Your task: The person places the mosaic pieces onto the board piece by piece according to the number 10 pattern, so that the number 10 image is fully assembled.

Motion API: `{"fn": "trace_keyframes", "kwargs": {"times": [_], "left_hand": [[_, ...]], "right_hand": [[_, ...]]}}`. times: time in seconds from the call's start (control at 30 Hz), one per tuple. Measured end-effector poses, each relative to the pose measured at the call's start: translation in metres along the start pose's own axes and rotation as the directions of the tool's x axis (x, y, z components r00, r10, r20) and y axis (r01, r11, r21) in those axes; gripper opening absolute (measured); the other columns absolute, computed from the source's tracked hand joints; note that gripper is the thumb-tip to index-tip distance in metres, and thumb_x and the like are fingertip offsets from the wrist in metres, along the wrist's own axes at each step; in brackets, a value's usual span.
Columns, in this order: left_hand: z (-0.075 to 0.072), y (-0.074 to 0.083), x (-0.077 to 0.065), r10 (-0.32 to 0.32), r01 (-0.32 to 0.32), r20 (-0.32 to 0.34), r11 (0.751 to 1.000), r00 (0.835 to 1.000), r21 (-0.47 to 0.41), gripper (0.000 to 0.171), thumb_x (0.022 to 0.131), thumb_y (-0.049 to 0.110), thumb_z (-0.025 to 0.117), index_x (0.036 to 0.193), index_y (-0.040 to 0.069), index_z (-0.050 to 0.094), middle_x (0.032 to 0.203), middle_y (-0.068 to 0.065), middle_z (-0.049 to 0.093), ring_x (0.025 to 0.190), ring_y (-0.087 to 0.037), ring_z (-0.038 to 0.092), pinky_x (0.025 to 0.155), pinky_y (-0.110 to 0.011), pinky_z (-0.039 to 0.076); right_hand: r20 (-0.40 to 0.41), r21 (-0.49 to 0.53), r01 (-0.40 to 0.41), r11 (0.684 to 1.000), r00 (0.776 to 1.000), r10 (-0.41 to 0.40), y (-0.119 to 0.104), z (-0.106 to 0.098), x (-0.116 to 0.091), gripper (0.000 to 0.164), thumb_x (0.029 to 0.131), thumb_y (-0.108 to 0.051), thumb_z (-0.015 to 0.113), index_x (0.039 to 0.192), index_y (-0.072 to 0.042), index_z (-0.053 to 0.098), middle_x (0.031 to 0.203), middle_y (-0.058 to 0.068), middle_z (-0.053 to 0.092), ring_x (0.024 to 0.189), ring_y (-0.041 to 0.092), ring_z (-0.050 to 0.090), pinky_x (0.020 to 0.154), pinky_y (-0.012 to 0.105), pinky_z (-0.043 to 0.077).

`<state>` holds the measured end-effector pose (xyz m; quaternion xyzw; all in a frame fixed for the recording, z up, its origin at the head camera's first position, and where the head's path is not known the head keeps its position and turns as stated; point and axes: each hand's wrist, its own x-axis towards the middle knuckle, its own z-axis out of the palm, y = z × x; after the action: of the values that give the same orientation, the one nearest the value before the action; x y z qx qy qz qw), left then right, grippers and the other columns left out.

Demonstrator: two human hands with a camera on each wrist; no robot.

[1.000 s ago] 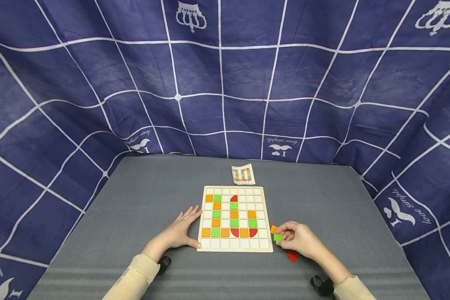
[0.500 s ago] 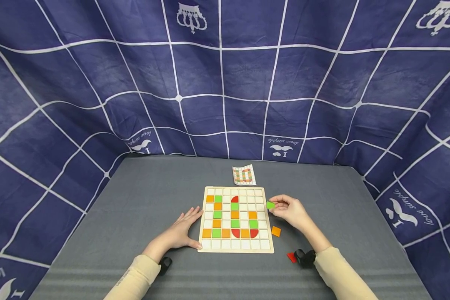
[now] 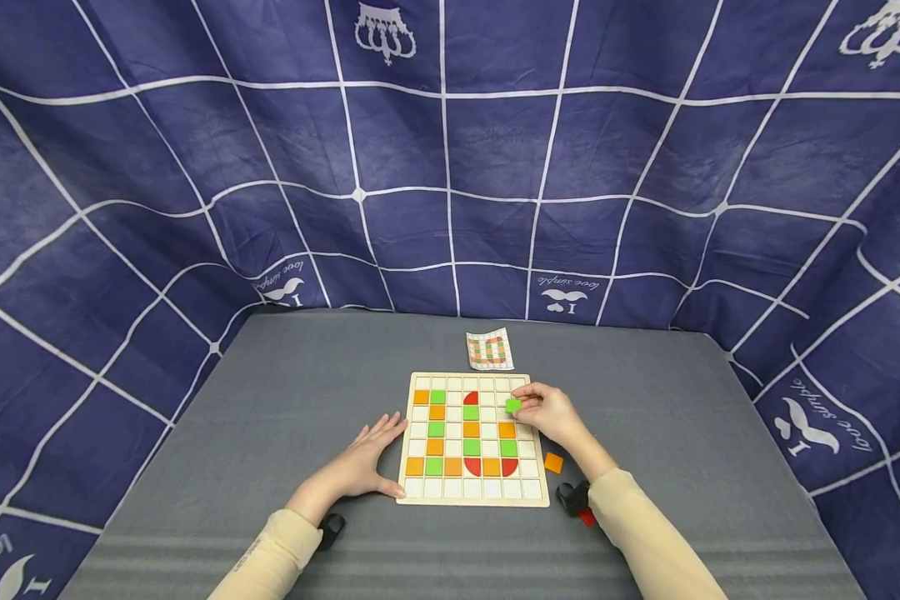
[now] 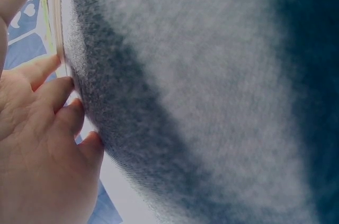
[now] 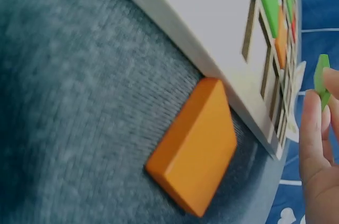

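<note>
A pale wooden grid board lies on the grey cloth, with orange, green and red tiles set in some of its squares. Above the board's upper right part, my right hand pinches a green square tile between thumb and fingers; the right wrist view shows the same green tile held up at its edge. My left hand rests with spread fingers along the board's left edge. In the left wrist view the fingers of that hand touch the edge, and most of the board is out of sight.
A loose orange tile lies beside the board's right edge. A red piece is partly hidden under the right wrist's camera. Behind the board lies a small printed pattern card. Blue curtains enclose the table's back and sides.
My right hand has carried the green tile away from beside the orange one, up and then left over the board. The left hand stays in place.
</note>
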<state>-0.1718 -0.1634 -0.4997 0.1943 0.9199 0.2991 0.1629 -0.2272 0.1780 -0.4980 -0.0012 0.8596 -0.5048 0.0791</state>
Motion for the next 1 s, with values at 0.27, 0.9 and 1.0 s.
{"fn": "trace_keyframes", "kwargs": {"times": [0.27,0.9,1.0], "left_hand": [[0.000,-0.002,0.001,-0.008,0.008,-0.005,1.000,1.000,0.011,0.115,0.061,0.035,0.092,0.154,0.004,0.031,0.163,-0.018,0.022,0.152,-0.038,0.014,0.123,-0.059,0.010],[0.003,-0.003,0.002,-0.020,0.020,-0.007,1.000,1.000,0.004,0.116,0.060,0.035,0.093,0.154,0.005,0.032,0.163,-0.017,0.022,0.152,-0.037,0.014,0.123,-0.058,0.011],[0.003,-0.003,0.002,-0.025,0.025,-0.006,1.000,1.000,0.007,0.116,0.060,0.035,0.093,0.154,0.006,0.032,0.163,-0.016,0.022,0.152,-0.036,0.014,0.123,-0.057,0.010]], "right_hand": [[-0.004,-0.141,0.022,0.990,1.000,-0.023,-0.003,0.012,0.001,0.024,0.077,-0.003,0.079,0.099,-0.008,0.072,0.088,0.004,0.068,0.078,0.013,0.060,0.069,0.025,0.053],[-0.003,-0.218,0.065,0.974,0.998,-0.067,-0.005,0.014,0.003,0.024,0.077,0.003,0.075,0.098,-0.010,0.071,0.093,0.001,0.070,0.079,0.012,0.059,0.074,0.028,0.052],[-0.001,-0.227,0.070,0.971,0.997,-0.072,-0.005,0.014,0.002,0.024,0.078,0.001,0.075,0.098,-0.010,0.071,0.094,0.001,0.070,0.079,0.012,0.059,0.074,0.029,0.052]]}}
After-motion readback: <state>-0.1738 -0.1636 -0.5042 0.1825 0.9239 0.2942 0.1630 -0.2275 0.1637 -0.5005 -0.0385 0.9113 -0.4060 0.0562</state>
